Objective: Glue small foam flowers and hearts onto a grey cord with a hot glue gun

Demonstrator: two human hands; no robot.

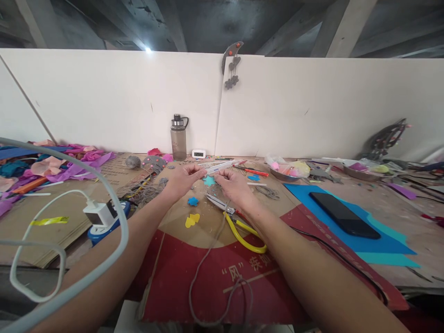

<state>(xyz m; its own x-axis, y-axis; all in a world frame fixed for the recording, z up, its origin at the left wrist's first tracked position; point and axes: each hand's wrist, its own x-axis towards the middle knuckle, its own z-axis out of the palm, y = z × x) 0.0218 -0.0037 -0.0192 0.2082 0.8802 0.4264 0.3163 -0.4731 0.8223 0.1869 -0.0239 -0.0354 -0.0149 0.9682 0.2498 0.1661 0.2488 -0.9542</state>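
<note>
My left hand (pixel 185 180) and my right hand (pixel 234 185) meet over the cardboard, each with thumb and fingers pinched. Between their fingertips is a small turquoise flower-shaped cutout (pixel 208 181), which both appear to grip at its edges. A grey cord (pixel 208 256) runs from beneath my right hand towards the front edge and loops there; its upper end is hidden. Yellow-handled scissors (pixel 243 231) lie under my right wrist. Nearer my left hand are a blue flower cutout (pixel 193 201) and yellow heart cutouts (pixel 192 220).
A red cardboard sheet (pixel 180 277) covers the table front. At right, a black phone (pixel 343 215) rests on blue sheets (pixel 305 194). A white charging cable (pixel 121 222) arches across the left. A bottle (pixel 179 138) and small clock (pixel 199 153) stand by the white partition (pixel 121 101).
</note>
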